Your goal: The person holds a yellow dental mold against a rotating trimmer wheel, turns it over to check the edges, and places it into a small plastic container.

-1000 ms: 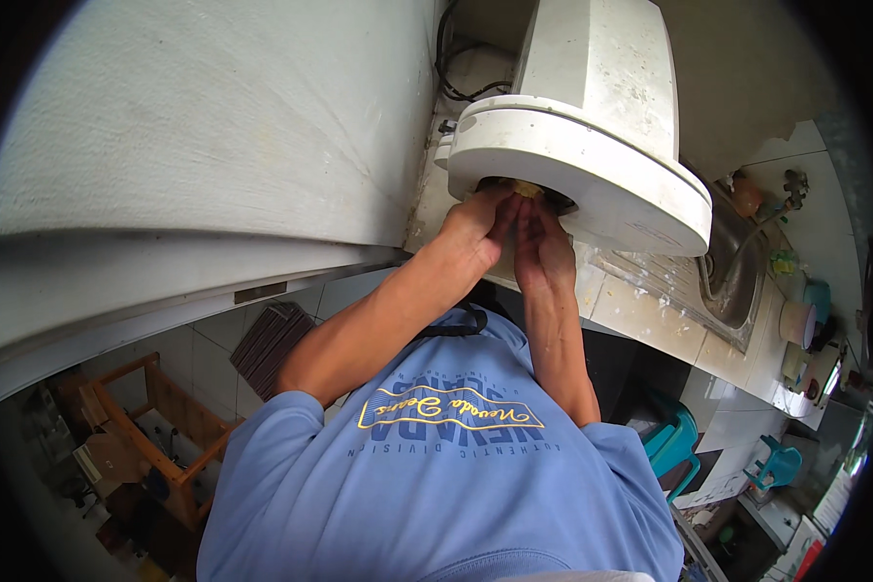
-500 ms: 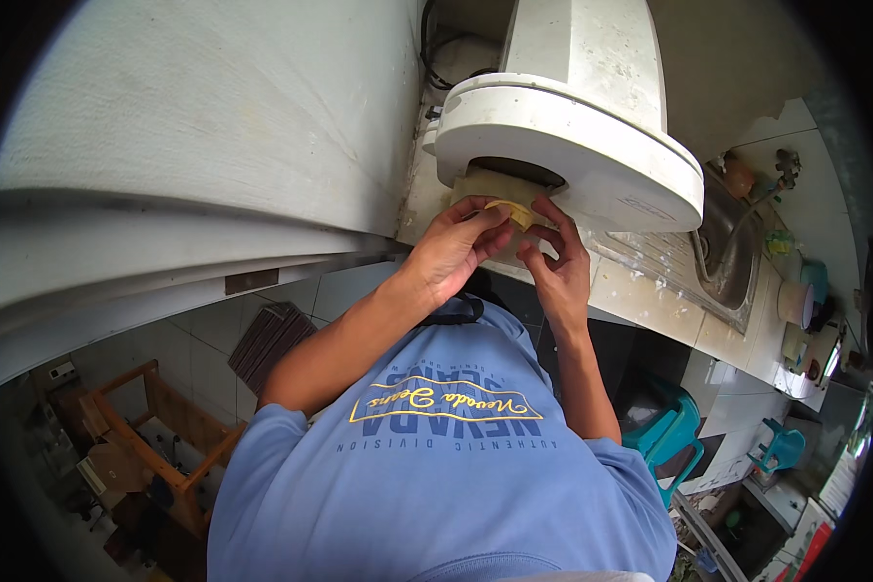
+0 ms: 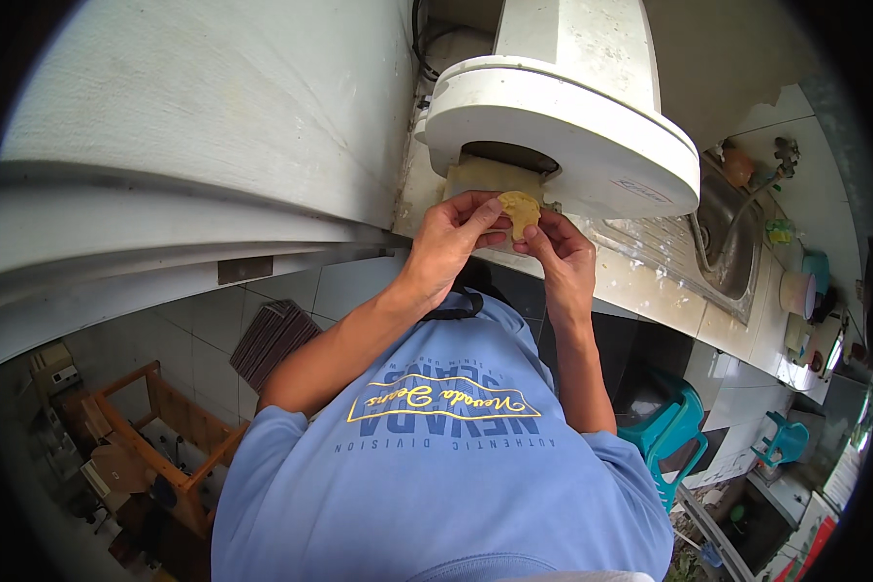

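My left hand (image 3: 451, 238) and my right hand (image 3: 563, 254) pinch a small, thin, yellow dough-like piece (image 3: 519, 207) between their fingers and thumbs, one at each side. They are just in front of a white machine (image 3: 563, 112) with a broad rounded lower casing. In its underside is a dark oval opening (image 3: 504, 149), with a pale beige, slightly translucent panel or chute (image 3: 480, 177) below it, partly hidden by my hands and the piece.
A large white panel (image 3: 204, 116) fills the left. Right of the machine are a tiled counter (image 3: 650, 291), steel sink (image 3: 732, 267), faucet (image 3: 786, 155) and containers (image 3: 797, 291). Lower down are teal plastic chairs (image 3: 674, 417), a striped mat (image 3: 272, 339) and a wooden frame (image 3: 184, 475).
Both hands have come down out of the machine's opening, bringing out the yellow piece, and now hold it flat and more fully in view. The machine sits slightly higher in the picture.
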`<state>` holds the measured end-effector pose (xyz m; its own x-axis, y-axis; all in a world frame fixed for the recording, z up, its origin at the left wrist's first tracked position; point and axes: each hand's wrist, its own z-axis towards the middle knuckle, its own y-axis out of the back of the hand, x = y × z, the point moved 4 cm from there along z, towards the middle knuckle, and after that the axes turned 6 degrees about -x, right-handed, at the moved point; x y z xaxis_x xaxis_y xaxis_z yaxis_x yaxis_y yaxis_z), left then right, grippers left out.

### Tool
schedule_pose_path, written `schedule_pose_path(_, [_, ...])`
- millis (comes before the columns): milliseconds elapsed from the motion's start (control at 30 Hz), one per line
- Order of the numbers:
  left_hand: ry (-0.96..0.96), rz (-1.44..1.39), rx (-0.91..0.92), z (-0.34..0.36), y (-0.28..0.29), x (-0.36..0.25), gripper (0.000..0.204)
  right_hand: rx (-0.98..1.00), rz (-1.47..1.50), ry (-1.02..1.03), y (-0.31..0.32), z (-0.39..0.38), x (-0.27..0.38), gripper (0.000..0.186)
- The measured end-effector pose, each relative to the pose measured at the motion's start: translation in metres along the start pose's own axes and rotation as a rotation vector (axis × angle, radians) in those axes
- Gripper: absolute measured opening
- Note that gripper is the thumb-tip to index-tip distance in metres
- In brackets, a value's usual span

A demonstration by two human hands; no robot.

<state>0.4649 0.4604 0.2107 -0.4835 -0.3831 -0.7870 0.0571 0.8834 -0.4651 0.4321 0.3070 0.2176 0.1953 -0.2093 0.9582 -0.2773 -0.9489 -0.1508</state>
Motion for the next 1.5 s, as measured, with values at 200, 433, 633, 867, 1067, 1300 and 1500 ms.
schedule_pose_path(200, [-0.057, -0.036, -0.055, 0.008, 0.0, 0.002, 0.029, -0.017, -0.013, 0.074, -0.005, 0.007, -0.005, 0.029])
schedule_pose_path(433, [-0.056, -0.052, -0.267, 0.038, 0.004, 0.001, 0.023, -0.124, 0.0, 0.065, -0.015, 0.038, -0.022, 0.029])
schedule_pose_path(633, [0.012, -0.035, -0.293, 0.061, 0.01, 0.005, 0.02, -0.182, -0.064, 0.068, -0.015, 0.052, -0.029, 0.03])
schedule_pose_path(867, [-0.025, -0.016, -0.349, 0.063, 0.008, 0.005, 0.017, -0.186, -0.055, 0.045, -0.014, 0.054, -0.031, 0.028])
schedule_pose_path(1067, [-0.008, 0.037, -0.318, 0.065, 0.011, 0.006, 0.017, -0.183, -0.029, 0.037, -0.015, 0.053, -0.032, 0.027])
schedule_pose_path(1300, [0.017, 0.096, -0.314, 0.066, 0.011, 0.004, 0.017, -0.174, -0.026, 0.037, -0.015, 0.052, -0.03, 0.027])
schedule_pose_path(1500, [0.032, 0.047, -0.31, 0.064, 0.01, 0.004, 0.019, -0.174, -0.041, 0.053, -0.015, 0.052, -0.029, 0.028])
